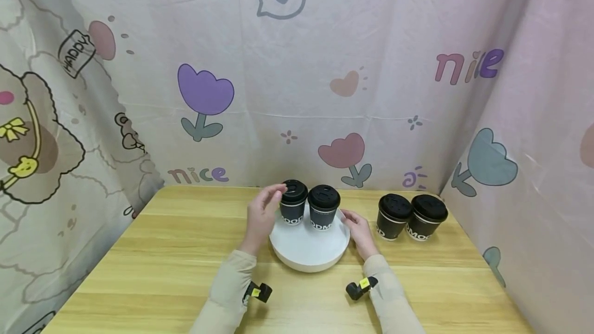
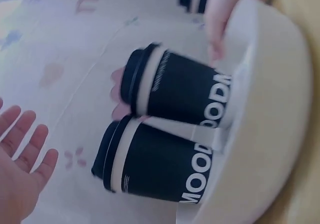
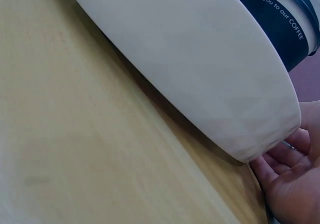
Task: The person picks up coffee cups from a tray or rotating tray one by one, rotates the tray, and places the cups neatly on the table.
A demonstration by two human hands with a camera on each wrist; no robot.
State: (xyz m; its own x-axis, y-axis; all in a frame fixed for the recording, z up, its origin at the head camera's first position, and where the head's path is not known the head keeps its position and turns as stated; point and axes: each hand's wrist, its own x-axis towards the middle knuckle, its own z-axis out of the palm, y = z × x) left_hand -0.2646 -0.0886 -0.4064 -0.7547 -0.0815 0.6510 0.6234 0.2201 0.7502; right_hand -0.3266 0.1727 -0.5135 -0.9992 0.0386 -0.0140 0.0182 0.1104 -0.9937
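Two black paper coffee cups with black lids, a left one (image 1: pixel 292 211) and a right one (image 1: pixel 323 214), stand upright side by side on a round white tray (image 1: pixel 310 251). White lettering runs round their lower parts. My left hand (image 1: pixel 262 218) is beside the left cup; in the left wrist view its fingers (image 2: pixel 31 139) are spread, with a gap to the cups. At the tray's right side, my right hand (image 1: pixel 359 231) holds the edge. The right wrist view shows its fingers (image 3: pixel 285 156) curled round the tray's lower edge, partly hidden behind the wall.
Two more lidded black coffee cups, one (image 1: pixel 393 216) close by the other (image 1: pixel 427 217), stand on the wooden table (image 1: pixel 185 262) to the right of the tray. A printed curtain (image 1: pixel 287 66) hangs behind the table and along both sides.
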